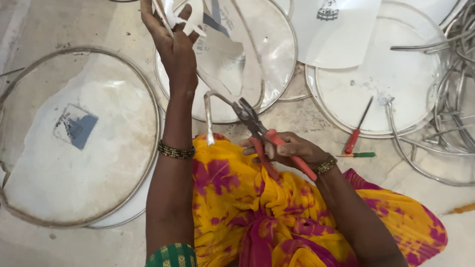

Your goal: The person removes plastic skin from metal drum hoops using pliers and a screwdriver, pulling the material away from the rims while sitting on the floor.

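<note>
My left hand (pixel 170 42) is raised and grips a white plastic piece (pixel 185 17) and the upper end of a bent metal rod (pixel 210 106). My right hand (pixel 292 151) holds red-handled pliers (pixel 260 133), whose jaws clamp the rod near its bend above my lap. The rod's short end hangs down over my yellow and pink garment (pixel 237 198).
A large round frame with a dirty white sheet (pixel 74 138) lies on the floor at left. More round frames with clear and white sheets (pixel 381 79) lie ahead. A red-handled screwdriver (pixel 357 131) and a green-handled one (pixel 358 155) rest at right, beside a pile of bent metal rods (pixel 455 99).
</note>
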